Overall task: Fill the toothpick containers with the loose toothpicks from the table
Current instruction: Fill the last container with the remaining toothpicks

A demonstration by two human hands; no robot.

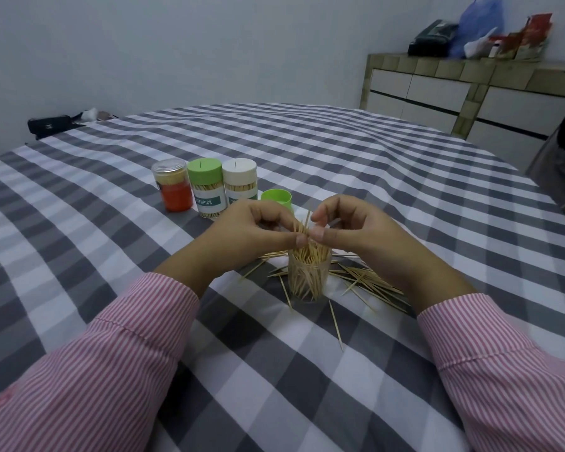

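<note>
We count three capped jars [207,187] at centre left, one green lid [277,198], and one open jar [309,276] at centre. Our left hand [253,227] and right hand [349,230] together pinch a bunch of toothpicks [302,230], standing nearly upright above it.

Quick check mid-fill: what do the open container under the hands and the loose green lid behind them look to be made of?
Open container: clear, smooth plastic by the look; the toothpicks inside show through its wall. It might be glass. Green lid: opaque, matte-looking moulded plastic, evenly lime-coloured.
</note>
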